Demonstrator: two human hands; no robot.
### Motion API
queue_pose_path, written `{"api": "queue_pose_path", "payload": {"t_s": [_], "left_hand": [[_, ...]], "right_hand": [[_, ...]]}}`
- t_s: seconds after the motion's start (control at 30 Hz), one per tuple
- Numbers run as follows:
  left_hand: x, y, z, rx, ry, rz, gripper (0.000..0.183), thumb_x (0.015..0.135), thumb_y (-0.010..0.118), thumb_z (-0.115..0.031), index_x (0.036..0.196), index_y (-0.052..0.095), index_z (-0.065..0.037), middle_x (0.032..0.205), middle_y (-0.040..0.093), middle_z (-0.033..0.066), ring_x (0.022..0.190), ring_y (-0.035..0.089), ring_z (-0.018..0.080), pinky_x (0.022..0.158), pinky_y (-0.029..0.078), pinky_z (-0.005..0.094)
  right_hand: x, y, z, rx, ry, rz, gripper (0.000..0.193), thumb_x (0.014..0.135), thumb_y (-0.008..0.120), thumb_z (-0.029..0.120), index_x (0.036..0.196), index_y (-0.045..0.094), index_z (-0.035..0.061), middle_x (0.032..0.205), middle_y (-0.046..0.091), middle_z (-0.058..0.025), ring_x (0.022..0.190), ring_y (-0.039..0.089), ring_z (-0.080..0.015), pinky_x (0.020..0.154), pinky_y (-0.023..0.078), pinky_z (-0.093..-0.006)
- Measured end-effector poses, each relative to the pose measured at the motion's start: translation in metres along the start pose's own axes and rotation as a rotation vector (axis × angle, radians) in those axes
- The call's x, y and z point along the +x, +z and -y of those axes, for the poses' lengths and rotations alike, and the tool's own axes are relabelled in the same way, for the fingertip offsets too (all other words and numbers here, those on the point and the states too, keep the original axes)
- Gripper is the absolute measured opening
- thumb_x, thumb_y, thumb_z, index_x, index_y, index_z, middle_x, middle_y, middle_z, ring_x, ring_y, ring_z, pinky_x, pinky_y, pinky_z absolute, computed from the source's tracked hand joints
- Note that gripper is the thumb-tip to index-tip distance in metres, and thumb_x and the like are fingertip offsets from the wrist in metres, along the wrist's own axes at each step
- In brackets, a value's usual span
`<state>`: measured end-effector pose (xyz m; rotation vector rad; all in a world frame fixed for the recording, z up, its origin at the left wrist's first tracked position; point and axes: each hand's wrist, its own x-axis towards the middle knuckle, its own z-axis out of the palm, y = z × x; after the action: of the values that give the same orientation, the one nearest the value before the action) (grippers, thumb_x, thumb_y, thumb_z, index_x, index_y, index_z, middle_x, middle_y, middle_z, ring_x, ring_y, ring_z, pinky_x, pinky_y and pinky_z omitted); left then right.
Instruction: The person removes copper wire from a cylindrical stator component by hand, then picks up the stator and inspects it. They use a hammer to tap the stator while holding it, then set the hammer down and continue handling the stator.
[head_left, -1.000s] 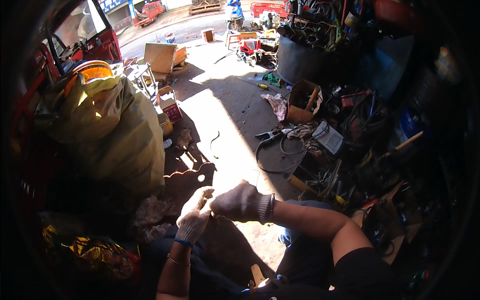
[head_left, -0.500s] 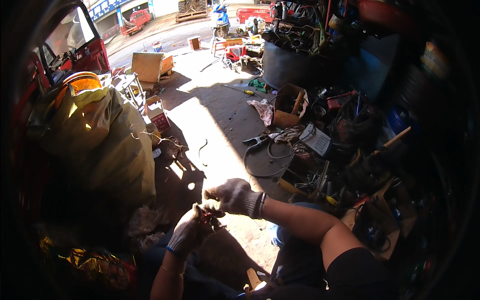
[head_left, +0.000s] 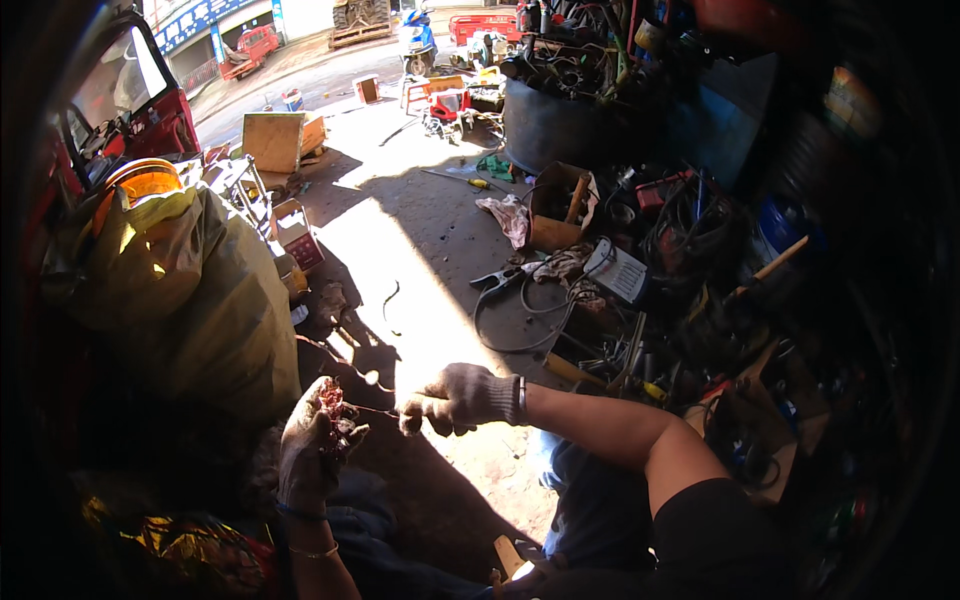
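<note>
Both of my hands wear knit work gloves. My left hand (head_left: 306, 452), in shadow at lower left, is closed around a small bundle of reddish wire (head_left: 334, 408) with dark parts in it. Its exact kind I cannot make out. A thin wire strand (head_left: 376, 411) stretches from the bundle to my right hand (head_left: 458, 398). My right hand's fingers are curled and pinch the end of that strand, over the sunlit strip of floor.
A big olive sack (head_left: 200, 300) stands at left with an orange bucket (head_left: 145, 178) on top. To the right lie a clamp with cable (head_left: 495, 278), a grey-white box-shaped device (head_left: 617, 268), a carton (head_left: 558, 232) and scattered tools. A dark drum (head_left: 545, 125) stands farther back.
My hands have drawn apart: the left one moved left with the bundle, the right stayed nearly in place. A wire strand now spans the gap. The whole view has shifted slightly.
</note>
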<state>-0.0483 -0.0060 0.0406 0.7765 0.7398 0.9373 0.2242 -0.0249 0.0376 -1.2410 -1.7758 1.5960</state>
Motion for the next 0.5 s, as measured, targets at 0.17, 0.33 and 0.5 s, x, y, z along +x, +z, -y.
{"api": "queue_pose_path", "payload": {"t_s": [0.17,0.33,0.5], "left_hand": [[0.009,0.007,0.035,0.821,0.172,-0.049,0.02,0.089,0.069,0.0,0.106,0.058,-0.002,0.096,0.067,0.0089,0.081,0.067,0.0142,0.072,0.058,0.0291],[0.002,0.015,0.047,0.592,-0.017,0.386,0.023,0.09,0.071,-0.003,0.112,0.062,-0.001,0.103,0.069,0.01,0.092,0.068,0.0179,0.086,0.057,0.0341],[0.004,0.013,0.037,0.351,0.154,0.093,0.016,0.095,0.066,-0.009,0.108,0.061,0.0,0.098,0.07,0.0112,0.082,0.068,0.0177,0.08,0.059,0.035]], "right_hand": [[0.0,0.018,0.019,-0.987,-0.525,-0.221,0.016,0.087,0.069,0.032,0.091,0.07,0.0171,0.082,0.07,-0.005,0.069,0.069,-0.0286,0.058,0.055,-0.0376],[0.005,-0.004,0.014,-0.674,-0.263,-0.263,0.017,0.086,0.068,0.021,0.1,0.073,0.0133,0.09,0.072,-0.009,0.085,0.071,-0.0288,0.073,0.056,-0.0341],[0.023,0.033,-0.028,-1.122,-0.2,-0.26,0.027,0.087,0.06,0.012,0.113,0.067,0.0115,0.088,0.07,-0.0138,0.08,0.07,-0.028,0.072,0.055,-0.0367]]}}
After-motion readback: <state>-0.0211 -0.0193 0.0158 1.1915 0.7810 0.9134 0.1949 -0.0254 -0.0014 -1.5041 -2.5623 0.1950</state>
